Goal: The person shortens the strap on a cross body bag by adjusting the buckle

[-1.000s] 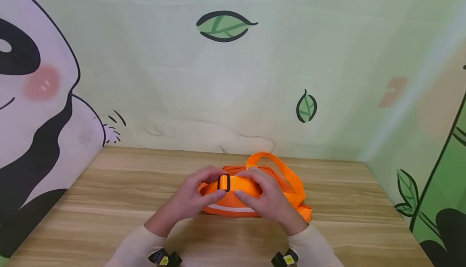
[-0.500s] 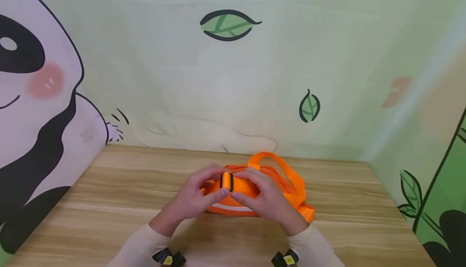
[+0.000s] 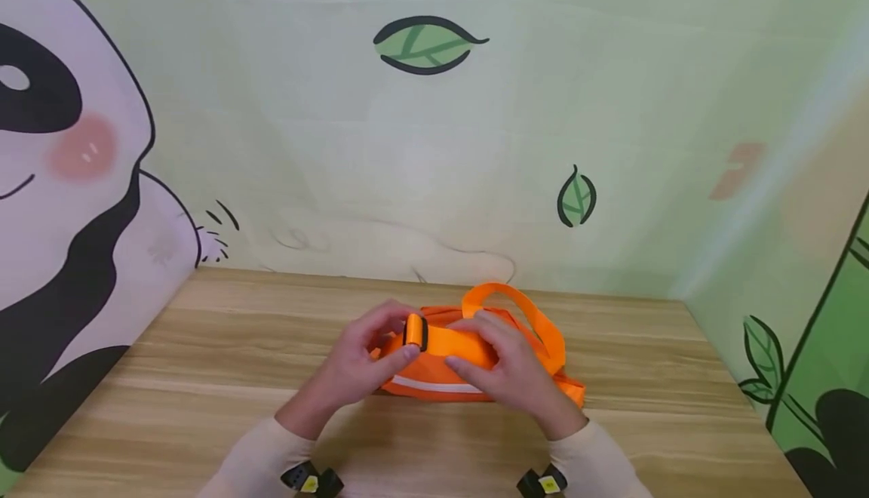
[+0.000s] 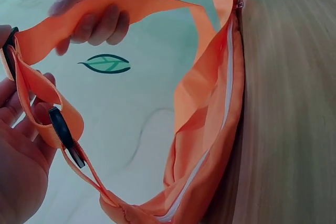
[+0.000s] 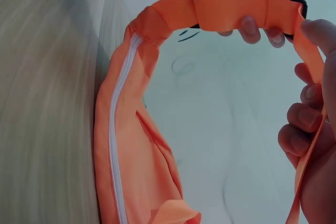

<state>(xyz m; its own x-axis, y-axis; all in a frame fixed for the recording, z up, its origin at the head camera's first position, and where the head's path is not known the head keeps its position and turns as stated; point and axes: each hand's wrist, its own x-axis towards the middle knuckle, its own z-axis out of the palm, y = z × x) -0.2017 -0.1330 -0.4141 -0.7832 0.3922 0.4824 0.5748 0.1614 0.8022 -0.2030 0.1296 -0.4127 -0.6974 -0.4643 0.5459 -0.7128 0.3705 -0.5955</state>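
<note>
An orange waist bag (image 3: 441, 370) with a white zip lies on the table, its orange strap (image 3: 460, 343) raised above it. My left hand (image 3: 363, 358) holds the strap at a black slide buckle (image 3: 425, 333), where the webbing makes a small loop. To the right of the buckle, my right hand (image 3: 505, 366) holds the strap between thumb and curled fingers. A second black buckle (image 4: 63, 129) sits lower on the strap in the left wrist view. The right wrist view shows the doubled strap (image 5: 231, 11) running between the two black pieces.
The bag rests on a wood-grain table (image 3: 271, 317). Another loop of strap (image 3: 526, 309) arches up behind my right hand. A backdrop (image 3: 305, 143) printed with a panda and leaves stands behind the table.
My right hand has slid right along the strap, away from the buckle. The buckle and my left hand have shifted slightly left and up in the last half second.
</note>
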